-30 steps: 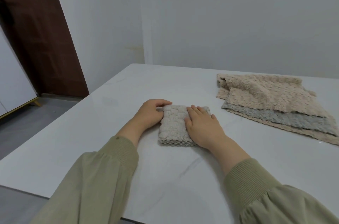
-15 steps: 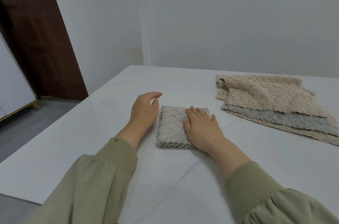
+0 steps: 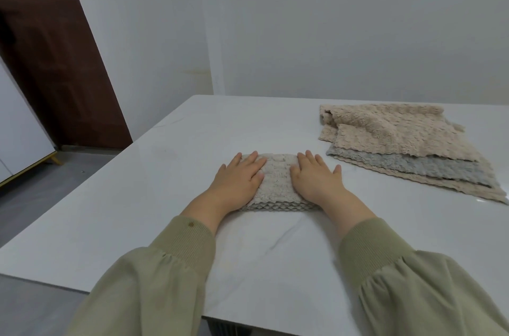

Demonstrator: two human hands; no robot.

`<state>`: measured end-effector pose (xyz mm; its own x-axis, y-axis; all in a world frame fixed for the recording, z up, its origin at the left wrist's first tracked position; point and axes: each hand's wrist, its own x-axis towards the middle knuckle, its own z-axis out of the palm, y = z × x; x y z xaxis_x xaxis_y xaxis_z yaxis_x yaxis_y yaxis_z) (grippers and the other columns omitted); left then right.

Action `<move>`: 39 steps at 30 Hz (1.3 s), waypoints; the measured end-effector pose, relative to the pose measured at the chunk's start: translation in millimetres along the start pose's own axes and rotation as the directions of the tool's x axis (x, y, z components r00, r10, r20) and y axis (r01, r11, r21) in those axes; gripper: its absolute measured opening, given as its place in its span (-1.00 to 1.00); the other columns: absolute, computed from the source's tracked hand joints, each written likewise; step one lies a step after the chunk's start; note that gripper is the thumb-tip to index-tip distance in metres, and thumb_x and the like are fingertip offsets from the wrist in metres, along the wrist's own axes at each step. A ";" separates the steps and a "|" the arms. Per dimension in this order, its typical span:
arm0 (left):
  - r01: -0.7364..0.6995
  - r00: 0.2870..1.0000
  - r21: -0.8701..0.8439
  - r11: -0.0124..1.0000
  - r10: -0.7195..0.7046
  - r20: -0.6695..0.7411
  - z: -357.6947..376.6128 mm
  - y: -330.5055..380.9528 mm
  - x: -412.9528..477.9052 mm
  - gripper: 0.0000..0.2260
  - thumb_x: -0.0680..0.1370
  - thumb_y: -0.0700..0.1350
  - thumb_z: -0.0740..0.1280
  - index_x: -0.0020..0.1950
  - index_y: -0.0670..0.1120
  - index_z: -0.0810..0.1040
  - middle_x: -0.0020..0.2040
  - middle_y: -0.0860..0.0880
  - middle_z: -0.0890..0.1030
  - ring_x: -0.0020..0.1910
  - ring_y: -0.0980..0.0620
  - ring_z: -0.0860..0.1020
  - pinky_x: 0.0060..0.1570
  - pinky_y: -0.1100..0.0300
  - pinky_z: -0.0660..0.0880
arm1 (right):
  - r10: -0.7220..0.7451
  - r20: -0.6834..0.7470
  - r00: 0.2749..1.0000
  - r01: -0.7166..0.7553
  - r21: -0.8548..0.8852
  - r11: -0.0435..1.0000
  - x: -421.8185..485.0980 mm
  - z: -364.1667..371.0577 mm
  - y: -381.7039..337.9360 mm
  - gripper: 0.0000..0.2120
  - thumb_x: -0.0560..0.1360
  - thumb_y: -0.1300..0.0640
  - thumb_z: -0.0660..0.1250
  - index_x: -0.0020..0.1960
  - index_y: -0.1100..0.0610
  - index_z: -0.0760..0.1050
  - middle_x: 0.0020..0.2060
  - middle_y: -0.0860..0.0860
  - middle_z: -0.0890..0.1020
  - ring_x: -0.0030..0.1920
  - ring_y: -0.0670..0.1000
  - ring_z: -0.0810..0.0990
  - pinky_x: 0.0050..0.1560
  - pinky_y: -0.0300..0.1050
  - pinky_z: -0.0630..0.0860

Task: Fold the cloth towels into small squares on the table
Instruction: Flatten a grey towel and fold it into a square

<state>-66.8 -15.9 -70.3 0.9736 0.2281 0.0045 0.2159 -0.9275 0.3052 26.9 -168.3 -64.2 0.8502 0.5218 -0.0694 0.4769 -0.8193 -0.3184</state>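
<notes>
A pale grey-beige towel lies folded into a small thick square on the white table, its layered wavy edges facing me. My left hand rests flat, palm down, on the square's left side. My right hand rests flat on its right side, fingers spread. Both hands press on the cloth and grip nothing. A loose pile of unfolded towels, beige over grey over beige, lies farther back on the right.
The table's left edge runs diagonally above a grey floor. A white wall stands behind the table, and a dark brown door is at the far left. Bare tabletop lies to the left of the folded square.
My left hand, lifted beside the square half a second ago, now lies flat on its left side. My right hand has shifted to the right side. The view has moved slightly.
</notes>
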 end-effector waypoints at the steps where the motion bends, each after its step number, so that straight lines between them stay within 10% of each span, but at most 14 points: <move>1: -0.004 0.999 -0.004 1.000 0.004 -0.033 -0.5 -0.3 -0.9 -0.58 0.67 0.04 -0.05 0.54 0.09 0.07 0.56 0.08 -0.02 0.54 0.00 -0.11 0.48 -0.11 -0.09 | 0.007 0.002 1.000 -0.007 -0.006 1.000 0.6 -1.1 3.7 -0.48 0.63 -0.04 -0.17 0.56 0.08 -0.08 0.55 -0.01 -0.04 0.54 0.03 -0.09 0.44 0.25 -0.19; 7: -0.305 0.862 -0.091 0.948 0.234 -0.449 -6.4 9.6 -16.6 -0.67 0.54 0.04 0.26 0.27 -0.02 0.54 0.35 0.04 0.46 0.42 0.06 0.23 0.42 0.13 0.14 | -0.072 -0.200 0.977 0.104 0.154 0.983 0.8 -5.9 12.3 -0.52 0.62 0.01 0.00 0.50 0.15 0.14 0.48 0.11 0.23 0.47 0.12 0.18 0.44 0.18 0.11; 12: -0.324 0.943 -0.144 0.935 0.308 -0.127 -3.5 13.5 -26.5 -0.49 0.41 0.08 0.46 0.33 0.06 0.48 0.37 0.18 0.40 0.40 0.20 0.22 0.41 0.27 0.10 | -0.217 -0.168 0.962 0.237 0.114 0.965 -24.6 -13.7 25.4 -0.52 0.57 -0.14 0.14 0.41 0.05 0.29 0.37 0.04 0.40 0.38 0.08 0.33 0.33 -0.02 0.30; 18: -0.288 0.952 -0.128 0.949 0.270 -0.144 -7.5 3.2 -21.9 -0.52 0.44 0.01 0.45 0.34 0.07 0.47 0.40 0.18 0.38 0.43 0.18 0.20 0.43 0.25 0.09 | -0.286 0.102 0.953 0.273 0.124 0.954 -51.2 -20.9 29.2 -0.03 0.33 -0.34 0.37 0.53 -0.17 -0.12 0.53 -0.09 -0.02 0.51 -0.02 0.01 0.46 -0.05 0.04; 27: -0.176 0.958 -0.115 0.978 0.143 -0.247 -16.8 -43.9 -19.8 -0.59 0.49 -0.08 0.40 0.34 0.06 0.48 0.44 0.08 0.35 0.45 0.07 0.19 0.40 0.28 0.02 | -0.404 -0.255 0.878 0.407 -0.043 0.912 -37.6 12.6 -20.8 -0.56 0.51 0.02 0.28 0.38 -0.05 0.32 0.42 -0.04 0.29 0.34 0.05 0.37 0.22 -0.07 0.40; 39: 0.060 0.920 -0.161 0.985 -0.117 -0.373 -34.8 -136.2 -29.3 -0.65 0.50 -0.10 0.40 0.28 0.07 0.53 0.40 0.06 0.41 0.40 0.03 0.25 0.42 0.16 0.15 | -0.476 -0.310 0.823 0.492 -0.029 0.870 5.7 54.2 -119.6 -0.71 0.54 0.08 0.21 0.24 0.11 0.46 0.26 0.02 0.46 0.13 0.12 0.46 0.09 -0.02 0.42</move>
<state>-127.3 114.1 -78.8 0.8434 0.4286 0.3240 0.2589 -0.8526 0.4540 -37.3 -54.5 -77.7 0.5417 0.7457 0.3879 0.8399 -0.4627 -0.2836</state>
